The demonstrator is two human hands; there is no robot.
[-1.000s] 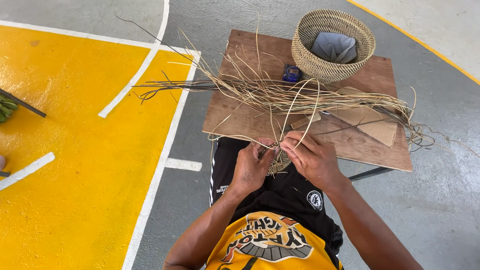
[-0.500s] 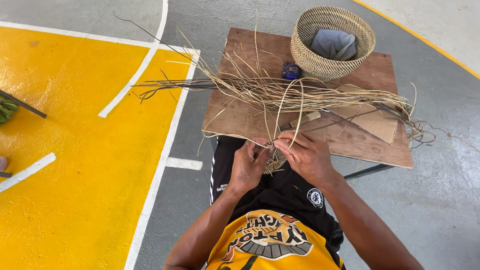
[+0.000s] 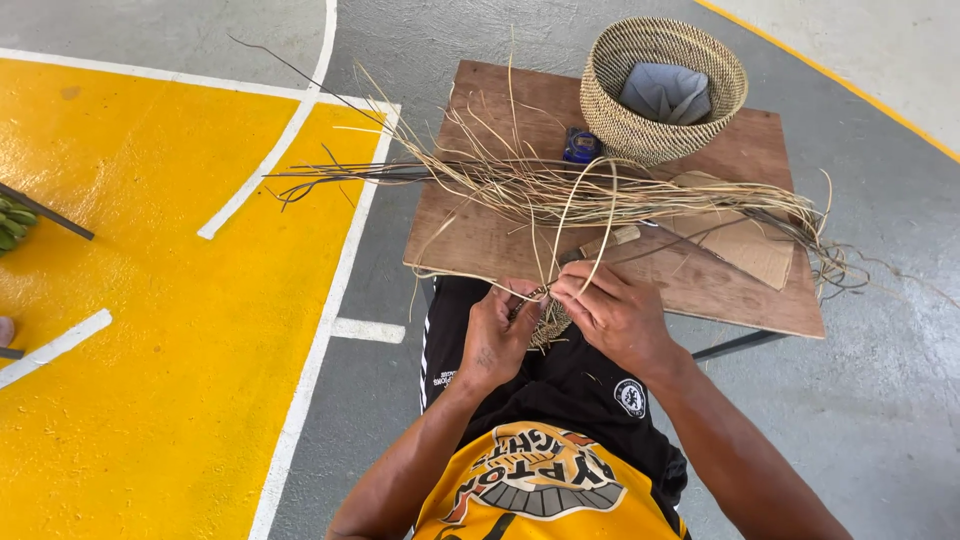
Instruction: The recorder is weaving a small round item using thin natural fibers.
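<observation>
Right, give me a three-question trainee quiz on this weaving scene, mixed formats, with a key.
1. True or false: the woven basket stands on the wooden board.
2. Multiple choice: what do the left hand and the right hand work on together? A) a small woven piece with long straw strands B) a blue jar C) a folded cloth
3. Fill in: the floor patch on the person's left is painted ____.

Key: 1 true; 2 A; 3 yellow.
</observation>
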